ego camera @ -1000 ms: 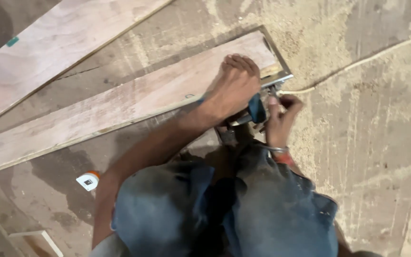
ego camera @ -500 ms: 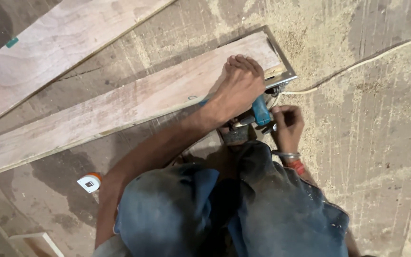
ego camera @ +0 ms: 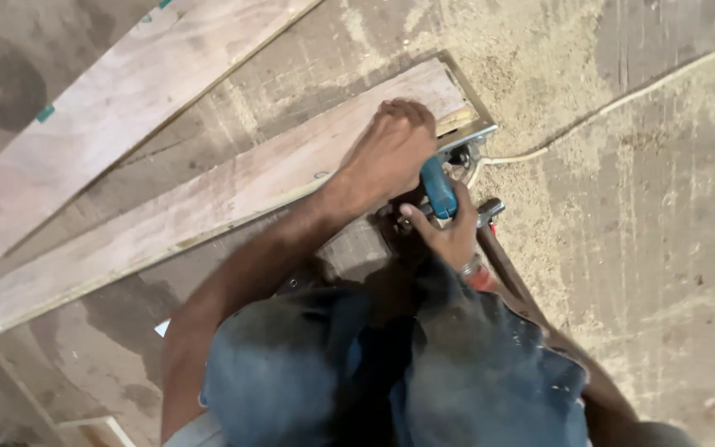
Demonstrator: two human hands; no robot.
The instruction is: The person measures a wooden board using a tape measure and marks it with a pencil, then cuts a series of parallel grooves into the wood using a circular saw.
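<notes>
A foot [ego camera: 391, 153] is seen pressed flat on the near plank [ego camera: 208, 211], its toes close to the plank's far end. Just beside the foot, a power saw [ego camera: 444, 178] is held by the right hand [ego camera: 448, 232], whose fingers are closed around the saw's blue handle [ego camera: 438, 189]; the thumb is laid across toward the foot. The saw's metal base [ego camera: 469, 132] is set against the end of the plank, just beyond the hand. The left hand is not seen in the picture, so its state cannot be told. A pale cord [ego camera: 622, 103] is run from the saw away to the right of the hand, across the floor [ego camera: 639, 248], which is covered with sawdust. A band [ego camera: 472, 266] is worn at the right wrist. A second plank [ego camera: 117, 108] is laid farther out, well apart from the hand and roughly parallel to the first. Knees in blue jeans [ego camera: 424, 372] are seen below the hand, close to the camera.
</notes>
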